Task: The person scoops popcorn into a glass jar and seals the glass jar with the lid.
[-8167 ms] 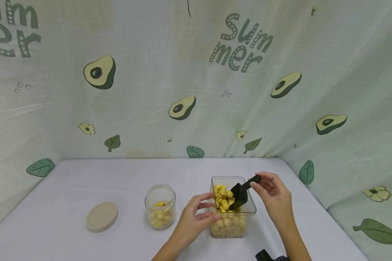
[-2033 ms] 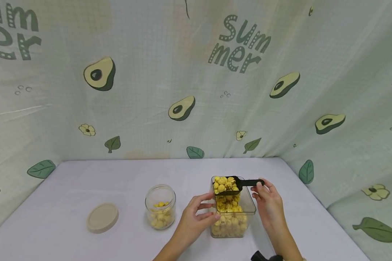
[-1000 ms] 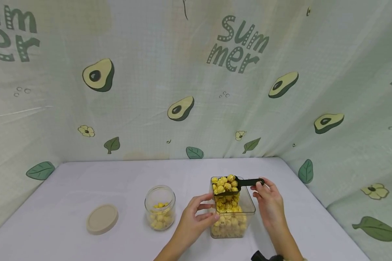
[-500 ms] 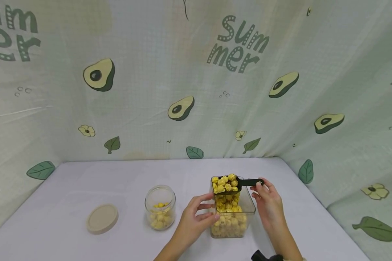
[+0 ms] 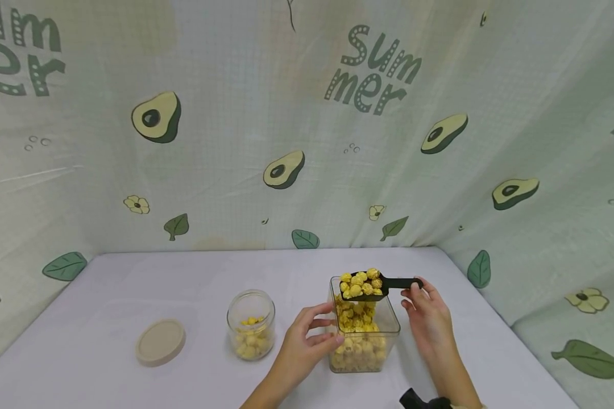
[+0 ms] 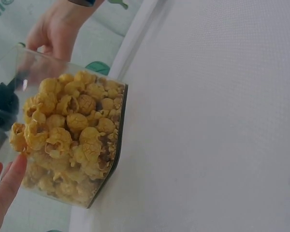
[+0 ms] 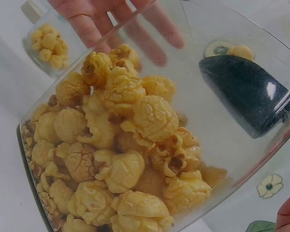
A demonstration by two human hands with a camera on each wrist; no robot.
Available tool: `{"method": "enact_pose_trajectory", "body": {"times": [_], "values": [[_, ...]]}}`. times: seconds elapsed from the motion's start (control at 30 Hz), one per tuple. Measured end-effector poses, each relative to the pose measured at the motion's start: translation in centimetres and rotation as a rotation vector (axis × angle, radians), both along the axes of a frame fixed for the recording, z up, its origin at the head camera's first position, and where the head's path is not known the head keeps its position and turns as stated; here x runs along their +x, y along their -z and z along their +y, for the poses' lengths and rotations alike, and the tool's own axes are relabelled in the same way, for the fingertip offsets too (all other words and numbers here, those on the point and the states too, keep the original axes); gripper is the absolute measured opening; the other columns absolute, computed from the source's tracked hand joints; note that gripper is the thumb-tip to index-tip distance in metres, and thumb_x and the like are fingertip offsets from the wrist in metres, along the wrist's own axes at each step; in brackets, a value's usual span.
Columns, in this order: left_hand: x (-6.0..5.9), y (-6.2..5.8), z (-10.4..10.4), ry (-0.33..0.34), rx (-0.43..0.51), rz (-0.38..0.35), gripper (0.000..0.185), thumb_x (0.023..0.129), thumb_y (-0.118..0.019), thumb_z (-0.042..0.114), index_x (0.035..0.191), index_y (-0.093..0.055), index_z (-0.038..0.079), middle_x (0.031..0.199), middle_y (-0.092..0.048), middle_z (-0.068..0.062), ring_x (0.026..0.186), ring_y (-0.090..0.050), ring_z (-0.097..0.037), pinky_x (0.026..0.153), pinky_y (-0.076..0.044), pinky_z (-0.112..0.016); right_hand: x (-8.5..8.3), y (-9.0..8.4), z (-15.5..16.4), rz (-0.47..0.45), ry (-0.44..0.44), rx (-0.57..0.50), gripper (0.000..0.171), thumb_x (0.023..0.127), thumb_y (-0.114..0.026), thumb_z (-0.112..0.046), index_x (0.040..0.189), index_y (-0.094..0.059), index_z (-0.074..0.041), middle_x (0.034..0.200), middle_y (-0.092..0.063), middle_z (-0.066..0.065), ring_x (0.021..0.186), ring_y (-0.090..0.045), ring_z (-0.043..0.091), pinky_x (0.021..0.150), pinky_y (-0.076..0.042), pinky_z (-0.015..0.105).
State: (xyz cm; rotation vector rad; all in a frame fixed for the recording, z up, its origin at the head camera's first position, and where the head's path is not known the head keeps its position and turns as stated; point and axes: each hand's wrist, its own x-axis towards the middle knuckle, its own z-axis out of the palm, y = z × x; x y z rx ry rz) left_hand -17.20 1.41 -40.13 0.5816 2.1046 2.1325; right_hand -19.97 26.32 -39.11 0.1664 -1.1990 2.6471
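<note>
A clear square container (image 5: 389, 324) holds yellow popcorn (image 5: 357, 335) on the white table. My left hand (image 5: 307, 341) grips its left wall, fingers curled against the side. My right hand (image 5: 423, 309) pinches the handle of a black scoop (image 5: 395, 283), which is heaped with popcorn (image 5: 360, 282) and held level just above the container's back rim. The left wrist view shows the container (image 6: 118, 145) full of popcorn (image 6: 72, 130). In the right wrist view the scoop's underside (image 7: 246, 92) is seen through the container wall (image 7: 217, 150), above the popcorn (image 7: 121, 159).
A small round glass jar (image 5: 251, 324) with some popcorn at its bottom stands left of the container. Its beige round lid (image 5: 160, 341) lies flat further left. An avocado-print cloth (image 5: 286, 113) hangs behind and to the right of the table.
The loaded scoop has risen out of the container and shifted slightly right. My right hand moved with it. The left hand has not moved.
</note>
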Motion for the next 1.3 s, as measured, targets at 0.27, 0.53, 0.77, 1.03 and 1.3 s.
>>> {"method": "enact_pose_trajectory", "body": {"times": [0.27, 0.53, 0.77, 1.03, 1.3], "values": [[-0.1, 0.0, 0.0, -0.004, 0.005, 0.01, 0.053, 0.082, -0.071, 0.021, 0.13, -0.05, 0.008, 0.13, -0.046, -0.013, 0.114, -0.051, -0.028, 0.089, -0.052, -0.024, 0.3, -0.9, -0.1, -0.022, 0.027, -0.007, 0.014, 0.095, -0.047, -0.002, 0.105, -0.053, -0.01, 0.082, -0.067, 0.001, 0.076, -0.061, 0.011, 0.067, -0.048, 0.021], [0.0, -0.2, -0.2, -0.002, 0.005, 0.007, 0.054, 0.083, -0.07, 0.021, 0.131, -0.05, 0.008, 0.13, -0.046, -0.012, 0.114, -0.051, -0.027, 0.089, -0.052, -0.024, 0.6, -1.8, -0.4, -0.007, 0.023, -0.028, 0.014, 0.094, -0.048, -0.001, 0.107, -0.049, -0.007, 0.086, -0.066, 0.002, 0.078, -0.063, 0.012, 0.069, -0.049, 0.02], [0.0, -0.3, -0.4, 0.002, 0.006, -0.002, 0.053, 0.084, -0.07, 0.02, 0.131, -0.049, 0.008, 0.13, -0.046, -0.012, 0.114, -0.051, -0.027, 0.088, -0.052, -0.023, 0.8, -2.3, -0.9, 0.022, 0.01, -0.06, 0.014, 0.094, -0.048, -0.001, 0.107, -0.049, -0.005, 0.087, -0.067, 0.004, 0.078, -0.064, 0.014, 0.07, -0.051, 0.021], [0.0, -0.2, -0.8, 0.003, -0.001, 0.002, 0.052, 0.084, -0.069, 0.023, 0.131, -0.049, 0.01, 0.131, -0.045, -0.013, 0.115, -0.05, -0.028, 0.088, -0.052, -0.023, 1.3, -2.9, -1.8, 0.049, -0.006, -0.054, 0.013, 0.095, -0.045, 0.0, 0.107, -0.048, -0.004, 0.087, -0.067, 0.005, 0.079, -0.065, 0.014, 0.072, -0.052, 0.021], [0.3, -0.3, -2.3, 0.009, -0.013, 0.035, 0.052, 0.085, -0.068, 0.02, 0.131, -0.049, 0.006, 0.135, -0.046, -0.016, 0.118, -0.049, -0.033, 0.092, -0.051, -0.026, 1.8, -3.8, -2.3, 0.006, 0.021, -0.035, 0.014, 0.095, -0.048, -0.003, 0.108, -0.048, -0.005, 0.087, -0.066, 0.004, 0.08, -0.065, 0.014, 0.073, -0.053, 0.021]]}}
